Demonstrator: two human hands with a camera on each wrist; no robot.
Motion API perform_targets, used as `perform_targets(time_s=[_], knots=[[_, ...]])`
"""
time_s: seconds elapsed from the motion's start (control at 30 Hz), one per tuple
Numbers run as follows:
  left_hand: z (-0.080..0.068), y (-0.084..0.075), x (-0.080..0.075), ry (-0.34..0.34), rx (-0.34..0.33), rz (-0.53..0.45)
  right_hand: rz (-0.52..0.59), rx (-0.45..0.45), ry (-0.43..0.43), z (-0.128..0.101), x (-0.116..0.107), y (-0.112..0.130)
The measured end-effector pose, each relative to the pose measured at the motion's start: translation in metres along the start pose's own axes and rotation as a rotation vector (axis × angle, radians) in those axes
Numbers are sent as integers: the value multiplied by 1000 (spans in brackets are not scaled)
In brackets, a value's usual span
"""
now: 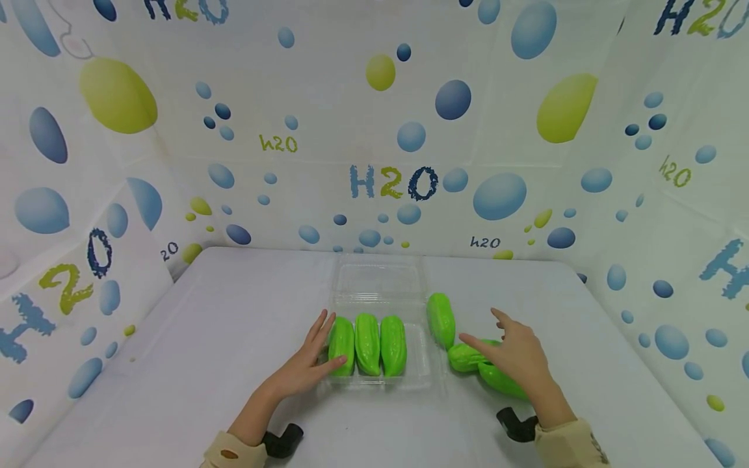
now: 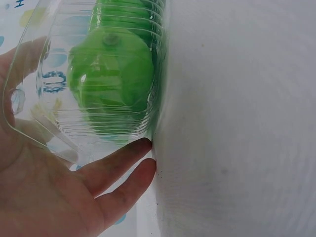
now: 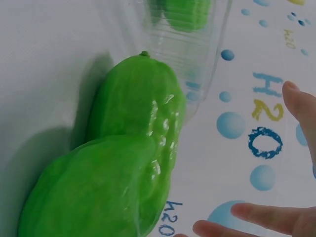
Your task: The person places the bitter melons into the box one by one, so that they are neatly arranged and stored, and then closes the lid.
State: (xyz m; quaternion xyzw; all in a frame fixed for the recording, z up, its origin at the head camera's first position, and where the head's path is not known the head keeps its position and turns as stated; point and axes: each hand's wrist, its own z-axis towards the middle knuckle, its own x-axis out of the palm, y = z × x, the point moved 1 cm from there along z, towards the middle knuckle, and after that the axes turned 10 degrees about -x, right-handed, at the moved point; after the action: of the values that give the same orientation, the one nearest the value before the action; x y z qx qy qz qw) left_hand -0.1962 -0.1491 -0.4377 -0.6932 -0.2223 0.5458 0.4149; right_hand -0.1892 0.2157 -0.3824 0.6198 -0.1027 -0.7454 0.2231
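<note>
Two green gourds lie touching beside a clear tray, spread fingers just above.

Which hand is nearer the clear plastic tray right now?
Left. The left hand rests with straight fingers against the clear plastic tray at its left side. The right hand hovers open over the loose green vegetables lying right of the tray.

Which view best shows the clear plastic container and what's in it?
The head view: the whole clear container shows, lid open, three green vegetables side by side inside. The left wrist view shows only a corner wall against the left hand; the right wrist view catches one edge.
</note>
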Motion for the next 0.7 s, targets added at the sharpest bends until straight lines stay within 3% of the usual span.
perform_targets(time_s=[0.47,0.7], knots=[[0,0,1,-13,-2,3,-196,140,145,-9,8,-9],[-13,-29,-6,10,-11,-17,-206,174,181,-8,21,-13]])
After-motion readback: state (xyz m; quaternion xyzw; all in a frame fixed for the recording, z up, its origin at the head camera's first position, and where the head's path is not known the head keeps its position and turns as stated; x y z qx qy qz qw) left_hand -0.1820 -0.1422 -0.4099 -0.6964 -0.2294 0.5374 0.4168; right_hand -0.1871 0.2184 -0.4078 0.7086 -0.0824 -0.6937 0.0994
